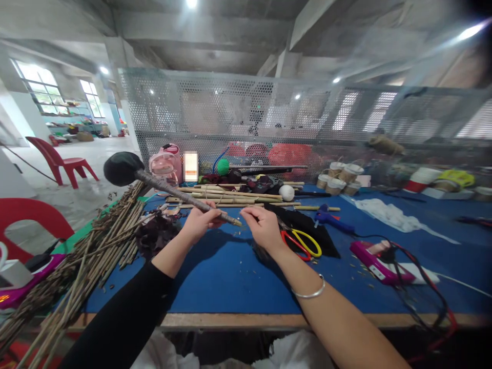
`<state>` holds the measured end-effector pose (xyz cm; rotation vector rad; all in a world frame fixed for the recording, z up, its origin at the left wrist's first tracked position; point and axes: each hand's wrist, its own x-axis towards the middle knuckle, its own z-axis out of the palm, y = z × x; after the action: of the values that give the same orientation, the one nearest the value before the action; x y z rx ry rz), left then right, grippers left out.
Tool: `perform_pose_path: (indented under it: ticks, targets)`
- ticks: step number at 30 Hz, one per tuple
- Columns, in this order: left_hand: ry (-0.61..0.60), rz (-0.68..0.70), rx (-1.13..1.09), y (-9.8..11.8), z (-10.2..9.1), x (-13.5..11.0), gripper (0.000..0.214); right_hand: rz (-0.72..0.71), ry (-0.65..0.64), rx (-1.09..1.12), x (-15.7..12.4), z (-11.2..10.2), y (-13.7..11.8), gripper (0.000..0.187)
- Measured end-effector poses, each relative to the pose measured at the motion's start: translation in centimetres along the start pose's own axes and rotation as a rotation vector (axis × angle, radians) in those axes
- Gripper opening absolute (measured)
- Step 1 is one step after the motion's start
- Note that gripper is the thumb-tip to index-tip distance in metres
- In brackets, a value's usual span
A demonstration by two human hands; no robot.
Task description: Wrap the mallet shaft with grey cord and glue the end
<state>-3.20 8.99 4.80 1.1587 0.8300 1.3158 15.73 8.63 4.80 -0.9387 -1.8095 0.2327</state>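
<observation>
My left hand (199,223) is closed around a stick (175,192) wrapped in dark grey-brown. At its far upper-left end sits a round black ball (122,168); its bare, yellowish end points down to the right. Just right of that end, and apart from it, my right hand (263,225) has its fingertips pinched together; whatever they hold, if anything, is too small to tell. Scissors with red and yellow handles (309,245) lie right of this hand, on a piece of black cloth (307,223). Crumpled dark material (156,238) lies left of my left forearm.
Dry twigs (111,241) are heaped on the left. Behind my hands lie pale sticks (238,196), a white ball (286,192) and a green ball (223,166). A blue glue gun (334,219), a purple power strip (380,261) with cables, and paper cups (340,174) stand right.
</observation>
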Motion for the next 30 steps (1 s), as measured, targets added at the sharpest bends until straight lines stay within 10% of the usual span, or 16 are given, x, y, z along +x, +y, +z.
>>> perform_pose_path:
  ticks: [7, 16, 22, 26, 30]
  targets:
    - [-0.04, -0.108, -0.218, 0.7, 0.2, -0.4, 0.032, 0.346, -0.117, 0.15, 0.0, 1.8, 1.7, 0.023]
    - [0.089, -0.039, -0.089, -0.1, -0.1, 0.3, 0.032, -0.077, -0.207, -0.109, -1.1, 1.2, -1.3, 0.022]
    - [-0.035, -0.144, -0.097, 0.4, 0.2, -0.3, 0.031, 0.075, -0.06, 0.011, 0.0, 0.8, 0.7, 0.02]
    - [-0.006, -0.152, -0.213, 0.6, 0.2, -0.2, 0.029, 0.283, -0.242, 0.081, -0.2, 1.9, 1.8, 0.023]
    - [0.13, -0.103, -0.258, 0.2, -0.3, 0.5, 0.029, 0.113, -0.398, -0.009, -1.0, 2.3, 0.4, 0.022]
